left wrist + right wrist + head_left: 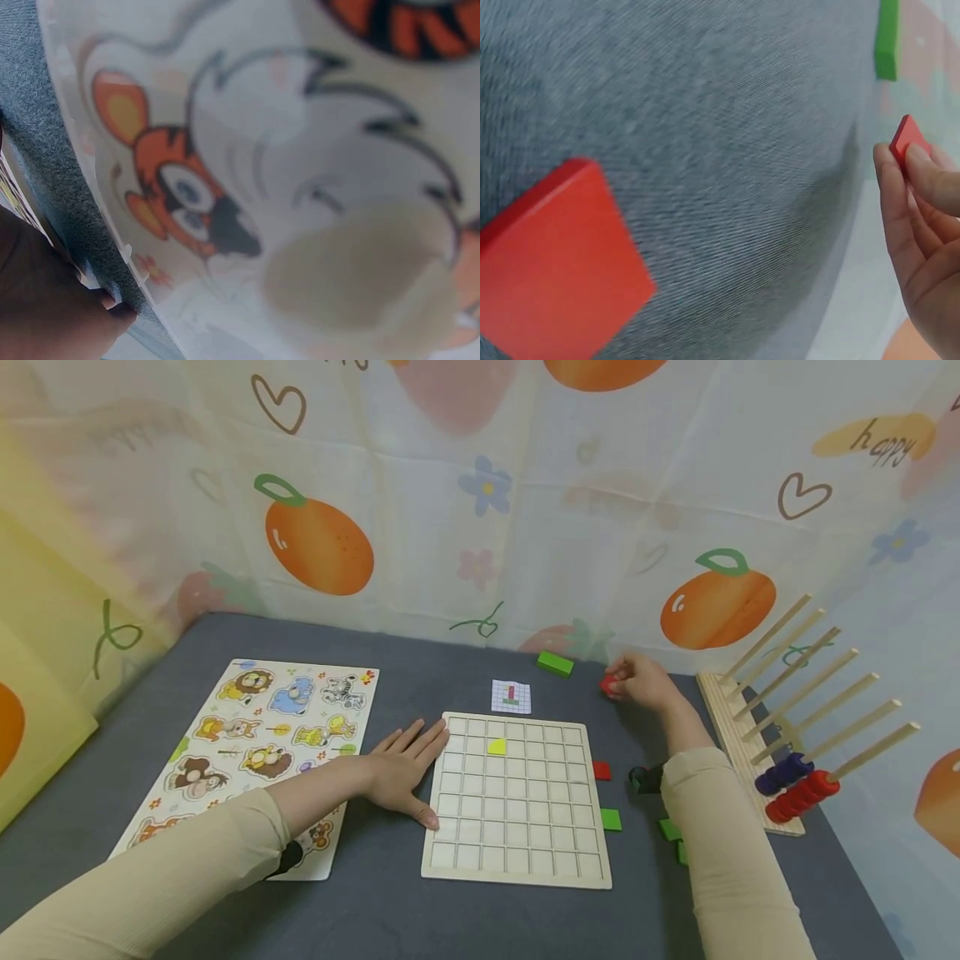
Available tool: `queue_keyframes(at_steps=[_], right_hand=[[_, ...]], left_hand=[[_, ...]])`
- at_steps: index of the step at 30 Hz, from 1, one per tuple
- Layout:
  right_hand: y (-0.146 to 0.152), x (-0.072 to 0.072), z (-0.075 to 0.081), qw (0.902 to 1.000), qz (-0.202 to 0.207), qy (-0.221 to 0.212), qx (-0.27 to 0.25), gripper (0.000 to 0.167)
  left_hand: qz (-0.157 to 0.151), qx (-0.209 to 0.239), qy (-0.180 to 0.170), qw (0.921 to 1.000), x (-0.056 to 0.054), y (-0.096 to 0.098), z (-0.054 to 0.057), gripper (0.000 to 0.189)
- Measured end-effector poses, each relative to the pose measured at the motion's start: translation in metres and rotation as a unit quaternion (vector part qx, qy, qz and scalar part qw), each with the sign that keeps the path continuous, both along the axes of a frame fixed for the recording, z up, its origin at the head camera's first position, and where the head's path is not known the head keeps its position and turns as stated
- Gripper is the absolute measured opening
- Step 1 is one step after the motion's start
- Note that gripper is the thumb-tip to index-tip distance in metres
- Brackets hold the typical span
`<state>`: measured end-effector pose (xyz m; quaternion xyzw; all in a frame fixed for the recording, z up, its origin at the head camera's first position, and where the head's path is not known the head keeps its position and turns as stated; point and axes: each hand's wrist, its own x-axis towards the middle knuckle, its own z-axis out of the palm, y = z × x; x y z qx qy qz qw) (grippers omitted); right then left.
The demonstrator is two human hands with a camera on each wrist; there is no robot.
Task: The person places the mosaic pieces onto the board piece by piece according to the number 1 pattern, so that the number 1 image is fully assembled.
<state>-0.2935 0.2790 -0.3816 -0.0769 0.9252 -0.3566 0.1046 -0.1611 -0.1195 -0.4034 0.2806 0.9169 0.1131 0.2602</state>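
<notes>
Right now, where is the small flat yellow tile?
In the head view, the yellow tile lies in the upper-left part of the pale wooden grid board, right of the left hand.

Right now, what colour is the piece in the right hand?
Red: the piece in the right hand shows best in the right wrist view.

grid board (517,814), centre of table (375,918) | animal board (285,710), left | peg rack (738,735), right | card (511,697), behind grid board | block (555,664), behind card to right | lone tile (497,747), on grid board | left hand (401,775), at grid board's left edge | held tile (608,685) in right hand (639,680), between block and peg rack
</notes>
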Motion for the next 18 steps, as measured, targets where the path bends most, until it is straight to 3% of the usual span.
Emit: queue_keyframes(at_steps=[4,18], right_hand=[[-0.009,0.002,0.007,0.9989,0.014,-0.018,-0.042,0.027],[-0.053,0.012,0.011,0.9922,0.106,-0.034,-0.056,0.024]], left_hand=[[-0.003,0.001,0.001,1.0000,0.001,0.001,0.004,0.124],[-0.004,0.000,0.000,1.0000,0.002,0.001,0.005,0.123]])
